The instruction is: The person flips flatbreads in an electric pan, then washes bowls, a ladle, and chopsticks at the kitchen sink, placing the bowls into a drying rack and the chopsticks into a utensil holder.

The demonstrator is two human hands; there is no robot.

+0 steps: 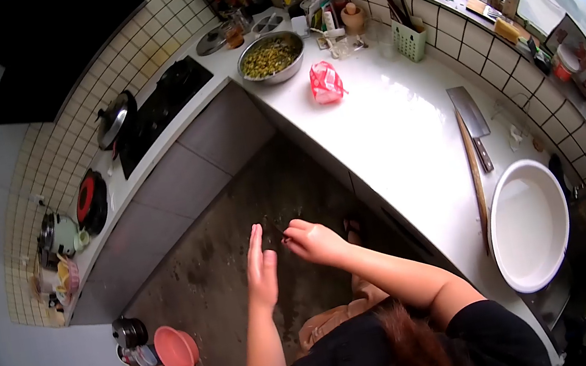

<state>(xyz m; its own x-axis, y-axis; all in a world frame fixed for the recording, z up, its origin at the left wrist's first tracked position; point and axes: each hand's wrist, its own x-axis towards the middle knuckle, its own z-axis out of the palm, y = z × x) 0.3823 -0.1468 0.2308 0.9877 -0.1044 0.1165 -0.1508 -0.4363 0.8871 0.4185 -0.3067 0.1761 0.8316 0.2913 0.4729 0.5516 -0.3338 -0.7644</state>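
Note:
My left hand (262,268) is held up over the floor, fingers straight and together, palm facing right, with nothing in it. Just right of it my right hand (314,241) is closed, its fingertips pinched; a tiny dark reddish bit shows there, too small to name. The two hands are apart. On the white counter (394,144) lie a red and white plastic bag (326,83), a cleaver (471,112) and a long wooden rolling pin (473,170). A white basin (497,235) stands near them. A metal bowl (277,75) holds a chopped green and yellow mixture.
A black gas stove (167,111) is set in the left counter, with a pan lid (116,121) beside it. A green utensil holder (410,42) stands by the window wall. On the floor at lower left are a pink basin (176,350) and a dark pot (130,332).

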